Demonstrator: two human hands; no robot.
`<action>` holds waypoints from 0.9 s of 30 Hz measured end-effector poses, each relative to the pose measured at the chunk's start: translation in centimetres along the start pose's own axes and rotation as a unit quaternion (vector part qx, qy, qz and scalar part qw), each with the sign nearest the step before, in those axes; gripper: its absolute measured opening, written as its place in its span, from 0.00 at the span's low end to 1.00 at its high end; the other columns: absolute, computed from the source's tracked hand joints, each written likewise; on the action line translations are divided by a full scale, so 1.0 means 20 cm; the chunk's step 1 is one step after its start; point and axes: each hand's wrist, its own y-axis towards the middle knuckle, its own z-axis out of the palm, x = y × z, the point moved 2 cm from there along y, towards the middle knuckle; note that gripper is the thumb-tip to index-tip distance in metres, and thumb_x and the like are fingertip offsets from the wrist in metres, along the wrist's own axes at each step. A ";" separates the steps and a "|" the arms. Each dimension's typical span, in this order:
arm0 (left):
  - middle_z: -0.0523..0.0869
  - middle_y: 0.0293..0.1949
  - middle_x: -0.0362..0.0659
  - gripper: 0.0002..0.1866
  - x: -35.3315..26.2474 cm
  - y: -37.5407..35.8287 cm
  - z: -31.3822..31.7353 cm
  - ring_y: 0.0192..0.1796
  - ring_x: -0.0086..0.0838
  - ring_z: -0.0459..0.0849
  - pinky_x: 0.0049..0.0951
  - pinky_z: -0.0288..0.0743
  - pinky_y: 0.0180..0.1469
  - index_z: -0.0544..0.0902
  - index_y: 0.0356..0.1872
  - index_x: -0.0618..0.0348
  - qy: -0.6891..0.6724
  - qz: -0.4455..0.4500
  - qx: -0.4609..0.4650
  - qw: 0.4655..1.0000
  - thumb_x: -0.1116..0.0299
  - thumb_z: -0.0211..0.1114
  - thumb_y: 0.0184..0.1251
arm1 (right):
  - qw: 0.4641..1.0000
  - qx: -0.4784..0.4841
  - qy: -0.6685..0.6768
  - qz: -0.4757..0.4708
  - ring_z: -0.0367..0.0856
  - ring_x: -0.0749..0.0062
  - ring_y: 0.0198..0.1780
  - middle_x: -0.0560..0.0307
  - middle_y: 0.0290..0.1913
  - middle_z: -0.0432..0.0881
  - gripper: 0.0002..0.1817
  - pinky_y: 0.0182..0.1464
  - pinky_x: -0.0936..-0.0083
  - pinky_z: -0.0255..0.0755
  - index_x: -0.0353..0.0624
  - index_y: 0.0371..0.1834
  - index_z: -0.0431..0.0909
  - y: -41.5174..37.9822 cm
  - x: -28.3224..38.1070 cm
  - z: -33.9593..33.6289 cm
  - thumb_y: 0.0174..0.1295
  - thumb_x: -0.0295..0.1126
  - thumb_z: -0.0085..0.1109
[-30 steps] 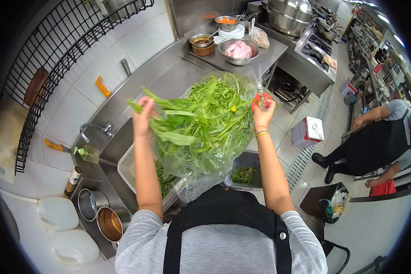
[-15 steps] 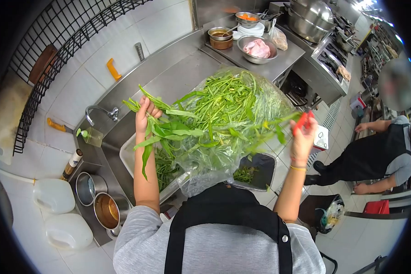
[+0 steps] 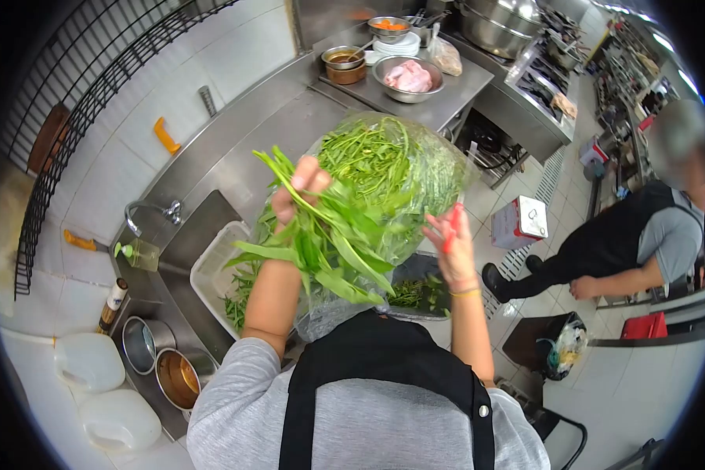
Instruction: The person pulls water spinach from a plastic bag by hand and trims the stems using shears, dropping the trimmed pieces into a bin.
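My left hand is closed around the stems of a bunch of water spinach, whose leaves hang down to the right. Behind it, a larger heap of water spinach fills a clear plastic bag. My right hand, to the right of the bag, grips a small red-handled tool; its working end cannot be made out. Below the left forearm, cut greens lie in a white plastic tub. Between my arms, a dark bin contains green scraps.
A faucet and steel pots line the left side. Raw meat sits in a steel bowl on the back counter. At right are a square tin, a trash bin and another person.
My left hand has moved right with the bunch of water spinach, over the bag. My right hand has come inward and lower, still holding the red-handled tool. The other person's arm has lowered.
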 end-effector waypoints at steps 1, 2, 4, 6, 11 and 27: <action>0.62 0.17 0.30 0.09 0.06 0.00 0.00 0.18 0.16 0.58 0.18 0.53 0.19 0.70 0.29 0.49 -0.033 -0.027 0.011 0.999 0.64 0.63 0.60 | 0.999 0.011 0.018 -0.025 0.76 0.67 0.48 0.65 0.40 0.67 0.18 0.48 0.71 0.74 0.48 0.52 0.62 0.04 -0.07 0.06 0.61 0.27 0.55; 0.62 0.17 0.30 0.09 0.11 -0.01 0.00 0.18 0.16 0.58 0.18 0.53 0.19 0.70 0.29 0.49 -0.038 -0.033 0.013 0.999 0.64 0.63 0.60 | 0.999 -0.004 0.046 -0.024 0.75 0.72 0.46 0.64 0.41 0.67 0.18 0.45 0.74 0.74 0.47 0.49 0.63 0.08 -0.14 0.13 0.58 0.25 0.58; 0.60 0.15 0.28 0.07 0.18 -0.03 0.01 0.15 0.15 0.53 0.19 0.49 0.17 0.73 0.29 0.45 -0.031 -0.079 -0.012 0.996 0.64 0.63 0.61 | 0.996 -0.021 0.083 -0.011 0.74 0.77 0.41 0.64 0.39 0.68 0.17 0.42 0.77 0.73 0.47 0.44 0.64 0.12 -0.20 0.26 0.55 0.22 0.60; 0.60 0.15 0.28 0.06 0.13 -0.08 0.01 0.15 0.15 0.53 0.19 0.48 0.16 0.73 0.29 0.44 0.000 -0.042 -0.036 0.998 0.65 0.63 0.61 | 0.992 -0.050 0.116 -0.026 0.72 0.79 0.28 0.65 0.32 0.67 0.16 0.31 0.81 0.70 0.50 0.38 0.61 0.14 -0.21 0.36 0.55 0.22 0.59; 0.64 0.17 0.33 0.03 -0.38 -0.35 0.20 0.21 0.18 0.61 0.20 0.58 0.22 0.71 0.32 0.48 0.075 0.142 -0.051 0.986 0.70 0.56 0.63 | 0.975 -0.116 0.182 -0.058 0.55 0.87 0.17 0.69 0.24 0.63 0.15 0.16 0.88 0.49 0.53 0.35 0.59 0.23 0.03 0.22 0.56 0.22 0.57; 0.77 0.51 0.48 0.16 -0.38 -0.57 0.19 0.54 0.41 0.73 0.35 0.64 0.58 0.79 0.47 0.58 0.895 -0.173 -0.270 0.310 0.68 0.64 0.55 | 0.917 -0.044 0.375 -0.131 0.61 0.85 0.22 0.65 0.28 0.69 0.04 0.17 0.90 0.53 0.49 0.32 0.70 0.15 0.48 -0.11 0.62 0.27 0.53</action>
